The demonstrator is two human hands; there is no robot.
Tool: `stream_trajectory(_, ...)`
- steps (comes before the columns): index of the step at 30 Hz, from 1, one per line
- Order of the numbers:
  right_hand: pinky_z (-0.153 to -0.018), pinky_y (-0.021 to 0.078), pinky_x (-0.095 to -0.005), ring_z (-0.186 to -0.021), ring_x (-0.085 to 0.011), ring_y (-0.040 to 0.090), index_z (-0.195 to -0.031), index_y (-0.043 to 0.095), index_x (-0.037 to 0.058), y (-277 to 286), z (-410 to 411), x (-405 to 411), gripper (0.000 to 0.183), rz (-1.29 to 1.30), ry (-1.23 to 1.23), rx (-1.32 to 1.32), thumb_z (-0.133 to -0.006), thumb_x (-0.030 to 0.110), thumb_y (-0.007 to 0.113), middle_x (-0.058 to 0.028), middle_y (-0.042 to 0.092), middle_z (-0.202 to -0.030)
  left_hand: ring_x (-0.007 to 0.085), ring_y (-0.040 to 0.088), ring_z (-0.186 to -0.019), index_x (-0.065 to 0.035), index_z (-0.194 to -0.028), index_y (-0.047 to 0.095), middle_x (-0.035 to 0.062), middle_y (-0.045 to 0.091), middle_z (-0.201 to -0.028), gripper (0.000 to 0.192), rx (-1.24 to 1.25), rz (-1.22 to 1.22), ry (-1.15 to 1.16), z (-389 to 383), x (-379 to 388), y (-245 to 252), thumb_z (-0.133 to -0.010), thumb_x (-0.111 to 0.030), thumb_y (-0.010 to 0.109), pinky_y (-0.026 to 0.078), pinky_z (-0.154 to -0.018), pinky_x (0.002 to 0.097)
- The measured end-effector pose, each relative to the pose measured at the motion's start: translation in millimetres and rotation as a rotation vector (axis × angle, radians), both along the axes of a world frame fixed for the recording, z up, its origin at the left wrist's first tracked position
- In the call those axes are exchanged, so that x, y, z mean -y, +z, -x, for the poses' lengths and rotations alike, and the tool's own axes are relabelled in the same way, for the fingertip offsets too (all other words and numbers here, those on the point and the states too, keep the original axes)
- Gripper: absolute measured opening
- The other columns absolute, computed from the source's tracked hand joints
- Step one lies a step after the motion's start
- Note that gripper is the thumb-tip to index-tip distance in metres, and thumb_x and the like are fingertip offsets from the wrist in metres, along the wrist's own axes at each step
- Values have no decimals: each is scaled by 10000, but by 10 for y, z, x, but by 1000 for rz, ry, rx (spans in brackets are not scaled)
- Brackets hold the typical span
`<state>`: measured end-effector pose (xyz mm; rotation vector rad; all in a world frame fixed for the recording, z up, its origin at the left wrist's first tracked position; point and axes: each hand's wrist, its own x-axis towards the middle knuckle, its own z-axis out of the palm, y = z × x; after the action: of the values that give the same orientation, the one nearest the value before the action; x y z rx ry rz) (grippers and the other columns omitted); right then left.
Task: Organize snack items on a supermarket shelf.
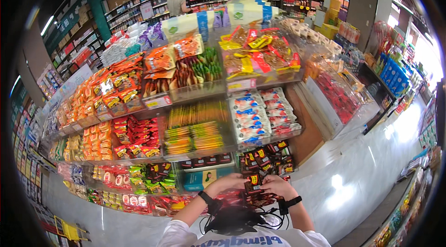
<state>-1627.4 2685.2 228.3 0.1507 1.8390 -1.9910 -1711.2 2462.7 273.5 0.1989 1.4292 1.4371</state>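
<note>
Between my two hands is a small dark snack packet with a yellow and red patch. My left hand has its fingers at the packet's left edge. At the right edge, the fingers of my right hand pinch it. Just beyond lies a clear bin of loose matching dark packets. To the left of that bin, a teal box stands under a row of similar dark packs. Red packets fill a lower tier, partly hidden behind my forearms.
A tiered snack display curves ahead and leftward. White packs sit above the dark packets. A clear bin of red packets juts out at right, beside the shiny floor. A person stands by the far shelves.
</note>
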Motion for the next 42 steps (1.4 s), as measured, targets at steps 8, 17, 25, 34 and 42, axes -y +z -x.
stream_trajectory(8, -581, 460, -231, -708, -122, 543, -846, 528, 17, -223, -323, -598, 145, -10, -21, 0, -728, 12, 611, -40, 536, -831, 136, 582, -779, -26, -976, 517, 63, 588, -832, 266, -205, 5, -90, -90, -670, -760, -868, -265, 471, 479, -691, 255)
stream_trajectory(17, -730, 489, -317, -717, -172, 531, -1119, 458, 40, 11, -47, -834, 335, 348, -445, 85, -790, 5, 509, -23, 495, -774, 130, 544, -798, -8, -1150, 369, 77, 539, -923, 335, -466, -11, 145, 56, -992, -388, -863, -154, 460, 441, -670, 235)
stream_trajectory(25, -735, 492, -349, -837, -251, 570, -1023, 489, 13, -480, -302, -696, 252, 357, -303, 335, -788, 98, 520, -140, 559, -967, 120, 552, -836, -58, -1074, 497, 33, 549, -954, 300, -163, 184, 12, -308, -42, -916, -843, -249, 510, 459, -717, 241)
stream_trajectory(34, -705, 464, -244, -799, -133, 559, -1076, 513, 61, -366, -43, -81, 286, 272, 160, 345, -826, 198, 528, -68, 572, -979, 112, 532, -860, -51, -1065, 502, 20, 558, -956, 295, 20, 136, 277, -311, 858, -1010, -846, -249, 503, 428, -723, 228)
stream_trajectory(42, -738, 467, -266, -811, -128, 553, -1076, 509, 40, -158, 583, 942, 298, 245, 301, 299, -830, 206, 538, -58, 562, -980, 115, 517, -799, -13, -1000, 558, 51, 575, -870, 361, -377, 262, 621, -102, 1306, -854, -784, -302, 563, 402, -683, 231)
